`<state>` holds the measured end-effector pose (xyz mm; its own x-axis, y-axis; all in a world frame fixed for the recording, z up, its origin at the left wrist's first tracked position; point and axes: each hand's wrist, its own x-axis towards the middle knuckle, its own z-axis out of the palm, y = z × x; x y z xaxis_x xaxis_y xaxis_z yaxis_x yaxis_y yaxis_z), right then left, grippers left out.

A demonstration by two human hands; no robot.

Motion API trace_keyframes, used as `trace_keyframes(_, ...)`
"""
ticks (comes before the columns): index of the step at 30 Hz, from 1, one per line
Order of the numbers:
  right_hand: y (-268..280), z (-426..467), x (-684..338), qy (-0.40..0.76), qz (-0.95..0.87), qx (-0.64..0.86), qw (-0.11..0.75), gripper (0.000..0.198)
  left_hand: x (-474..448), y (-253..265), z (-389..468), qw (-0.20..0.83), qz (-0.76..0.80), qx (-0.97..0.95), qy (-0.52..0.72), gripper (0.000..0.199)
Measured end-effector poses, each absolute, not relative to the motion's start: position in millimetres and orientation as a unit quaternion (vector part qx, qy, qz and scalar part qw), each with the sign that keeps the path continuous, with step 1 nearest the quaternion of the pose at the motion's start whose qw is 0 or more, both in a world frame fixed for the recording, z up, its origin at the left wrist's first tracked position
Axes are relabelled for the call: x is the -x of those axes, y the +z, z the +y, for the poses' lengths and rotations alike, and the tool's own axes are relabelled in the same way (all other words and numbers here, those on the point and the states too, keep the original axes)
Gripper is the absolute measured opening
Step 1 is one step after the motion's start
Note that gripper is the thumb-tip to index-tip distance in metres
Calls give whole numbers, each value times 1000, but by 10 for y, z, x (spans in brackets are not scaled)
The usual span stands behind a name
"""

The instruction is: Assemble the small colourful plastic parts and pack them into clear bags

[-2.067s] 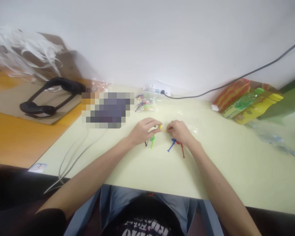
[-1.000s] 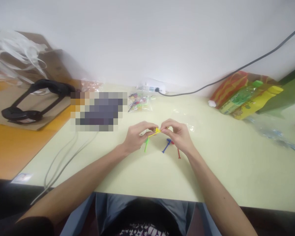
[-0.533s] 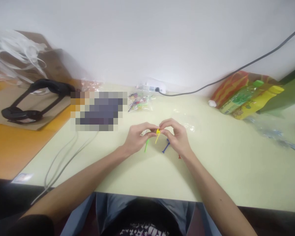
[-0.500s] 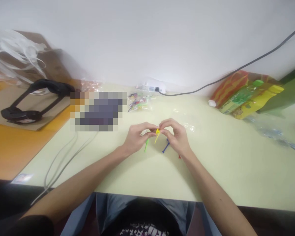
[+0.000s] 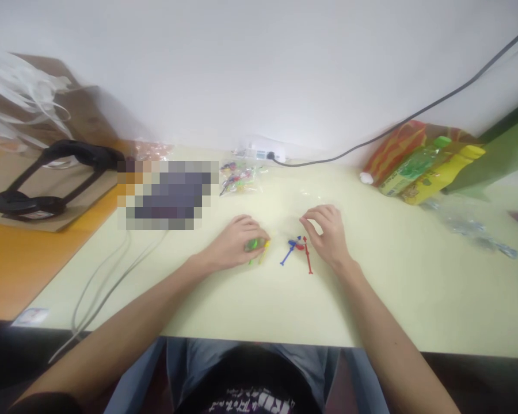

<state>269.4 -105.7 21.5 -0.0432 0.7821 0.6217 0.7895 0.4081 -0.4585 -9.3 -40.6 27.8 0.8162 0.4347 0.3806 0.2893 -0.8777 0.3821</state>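
Observation:
My left hand (image 5: pixel 237 244) is closed, thumb and fingers pinching a small yellow plastic stick (image 5: pixel 266 245) just over the table. Under its fingers, beside the yellow one, lies a green plastic piece (image 5: pixel 252 245), partly covered. My right hand (image 5: pixel 326 233) hovers apart on the right, thumb and forefinger tips drawn together; what is between them, if anything, is too small to tell. Between the hands lie a blue stick (image 5: pixel 288 253) and a red stick (image 5: pixel 308 259) with arrow-like ends, and small blue and red parts sit by their tops.
A clear bag of colourful pieces (image 5: pixel 240 179) lies by the wall near a white power strip (image 5: pixel 265 150). Left are a blurred-out dark device (image 5: pixel 170 195), cables (image 5: pixel 106 287) and a black frame (image 5: pixel 56 178). Bottles (image 5: pixel 418 167) and plastic wrappers (image 5: pixel 470 224) are at right.
My hands have moved apart from the middle. The left has carried the yellow stick down and left beside the green piece; the right has let go of it and shifted right, uncovering the red stick.

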Motion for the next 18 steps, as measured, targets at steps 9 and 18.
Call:
trace_keyframes(9, 254, -1061, -2698, 19, -742, 541, 396, 22, 165, 339, -311, 154, 168, -953, 197, 28)
trace_keyframes(18, 320, -1110, -2763, 138, -781, 543, 277, 27, 219, 313, -214, 232, 248, -918, 208, 36)
